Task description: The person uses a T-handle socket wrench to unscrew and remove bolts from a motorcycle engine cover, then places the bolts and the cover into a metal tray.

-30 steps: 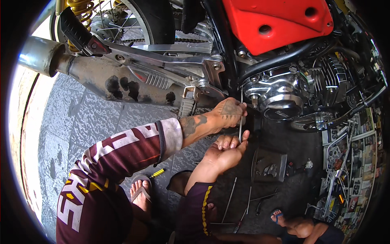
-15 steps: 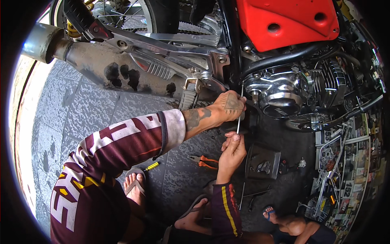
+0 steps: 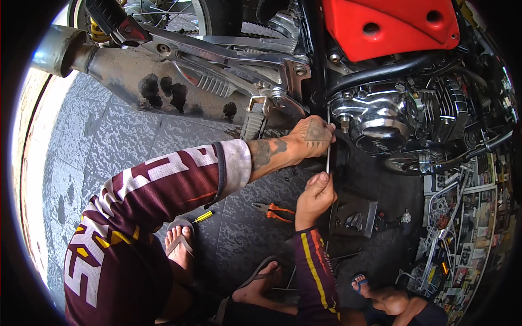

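My tattooed left hand is closed on a thin metal rod just beside the chrome engine cover. My right hand grips the rod's lower end, thumb along it. The rod's upper part rises beside a black frame tube at the engine's rear edge; where its tip ends I cannot make out. A silver folded footpeg is left of my left hand, below the swingarm plate. The motorcycle's red panel sits above the engine, and its exhaust muffler runs to the left.
Orange-handled pliers, a yellow screwdriver and a metal tray of small parts lie on the tiled floor. Another person's sandaled foot is at lower right. Stacked boxes and metal parts line the right side.
My right hand has turned from palm-up to thumb-up around the rod's lower end. The bike has shifted slightly upward in view, and the orange pliers have come into sight.
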The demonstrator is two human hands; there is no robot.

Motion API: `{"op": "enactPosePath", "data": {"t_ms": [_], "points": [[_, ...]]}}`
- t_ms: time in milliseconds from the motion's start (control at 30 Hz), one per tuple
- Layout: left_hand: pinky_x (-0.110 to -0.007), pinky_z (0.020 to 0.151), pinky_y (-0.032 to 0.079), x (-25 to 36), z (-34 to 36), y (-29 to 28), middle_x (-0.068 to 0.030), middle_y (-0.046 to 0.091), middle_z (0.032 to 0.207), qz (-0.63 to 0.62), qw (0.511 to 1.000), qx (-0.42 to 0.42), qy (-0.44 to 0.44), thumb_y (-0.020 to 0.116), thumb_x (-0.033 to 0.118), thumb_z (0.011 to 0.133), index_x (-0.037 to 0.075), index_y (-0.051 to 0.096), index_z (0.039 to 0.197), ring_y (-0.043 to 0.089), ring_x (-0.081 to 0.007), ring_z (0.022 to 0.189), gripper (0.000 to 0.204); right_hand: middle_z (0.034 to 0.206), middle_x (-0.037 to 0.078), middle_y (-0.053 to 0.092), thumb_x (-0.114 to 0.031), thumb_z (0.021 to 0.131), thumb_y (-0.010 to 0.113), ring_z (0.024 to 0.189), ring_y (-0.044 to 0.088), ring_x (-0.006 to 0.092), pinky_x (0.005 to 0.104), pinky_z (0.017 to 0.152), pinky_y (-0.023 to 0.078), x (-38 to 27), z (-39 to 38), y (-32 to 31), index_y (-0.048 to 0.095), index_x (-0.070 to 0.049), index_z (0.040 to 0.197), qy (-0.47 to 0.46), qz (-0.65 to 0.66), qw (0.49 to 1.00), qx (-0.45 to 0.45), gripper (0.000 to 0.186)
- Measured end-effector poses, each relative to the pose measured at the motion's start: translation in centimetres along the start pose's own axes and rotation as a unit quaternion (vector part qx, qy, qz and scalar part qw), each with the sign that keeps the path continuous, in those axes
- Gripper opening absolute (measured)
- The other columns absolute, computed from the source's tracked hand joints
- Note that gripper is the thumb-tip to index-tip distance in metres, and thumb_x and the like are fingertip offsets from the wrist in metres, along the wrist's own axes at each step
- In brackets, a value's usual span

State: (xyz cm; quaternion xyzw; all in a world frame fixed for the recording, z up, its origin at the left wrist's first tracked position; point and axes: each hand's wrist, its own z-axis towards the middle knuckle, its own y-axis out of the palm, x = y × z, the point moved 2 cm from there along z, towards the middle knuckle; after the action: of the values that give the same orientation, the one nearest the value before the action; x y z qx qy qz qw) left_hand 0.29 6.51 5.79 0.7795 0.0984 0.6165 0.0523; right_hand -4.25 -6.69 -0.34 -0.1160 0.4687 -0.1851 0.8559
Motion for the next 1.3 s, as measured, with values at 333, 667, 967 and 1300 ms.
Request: {"op": "enactPosePath", "data": {"t_ms": [333, 667, 967, 1300], "points": [[-0.028, 0.042, 0.036, -0.1, 0.8, 1.0, -0.0031, 0.049, 0.053, 0.025, 0.999, -0.038, -0.009, 0.045, 0.030, 0.094, 0.003, 0.059, 0.073, 0.045, -0.0123, 0.043, 0.037, 0.051, -0.002, 0.031, -0.046, 0.097, 0.034, 0.040, 0.027, 0.0083, 0.0220, 0.036, 0.023, -7.3, 0.0, 2.9, 0.037, -0.013, 0.067, 0.376, 0.481, 0.767, 0.198, 0.045], [-0.023, 0.037, 0.029, 0.9, -0.6, 0.3, 0.0004, 0.044, 0.058, -0.004, 0.996, -0.074, -0.043, 0.043, 0.031, 0.095, 0.002, 0.055, 0.083, 0.037, -0.0068, 0.044, 0.033, 0.066, 0.002, 0.048, -0.043, 0.097, 0.036, 0.046, 0.044, 0.0099, 0.0182, 0.036, 0.027, -5.3, 0.2, -2.0, 0.048, -0.006, 0.080, 0.352, 0.378, 0.852, -0.084, 0.043], [-0.021, 0.040, 0.028, 0.2, -0.3, 0.2, 0.0024, 0.042, 0.060, 0.000, 0.998, -0.055, -0.017, 0.041, 0.028, 0.097, 0.004, 0.056, 0.084, 0.034, -0.0050, 0.047, 0.031, 0.072, -0.001, 0.051, -0.004, 0.086, 0.061, 0.049, 0.041, 0.0018, 0.0166, 0.040, 0.031, -3.9, 0.9, -2.8, 0.052, -0.004, 0.086, 0.211, 0.216, 0.952, 0.042, 0.010], [-0.023, 0.041, 0.030, 0.0, 0.4, -0.1, 0.0013, 0.044, 0.058, 0.008, 0.999, -0.043, -0.015, 0.038, 0.028, 0.097, 0.004, 0.059, 0.084, 0.038, -0.0070, 0.046, 0.034, 0.080, 0.001, 0.048, 0.004, 0.084, 0.059, 0.054, 0.049, 0.0043, 0.0175, 0.040, 0.037, -5.2, 0.8, -2.1, 0.059, 0.000, 0.090, 0.161, 0.212, 0.964, 0.010, 0.007]]}}
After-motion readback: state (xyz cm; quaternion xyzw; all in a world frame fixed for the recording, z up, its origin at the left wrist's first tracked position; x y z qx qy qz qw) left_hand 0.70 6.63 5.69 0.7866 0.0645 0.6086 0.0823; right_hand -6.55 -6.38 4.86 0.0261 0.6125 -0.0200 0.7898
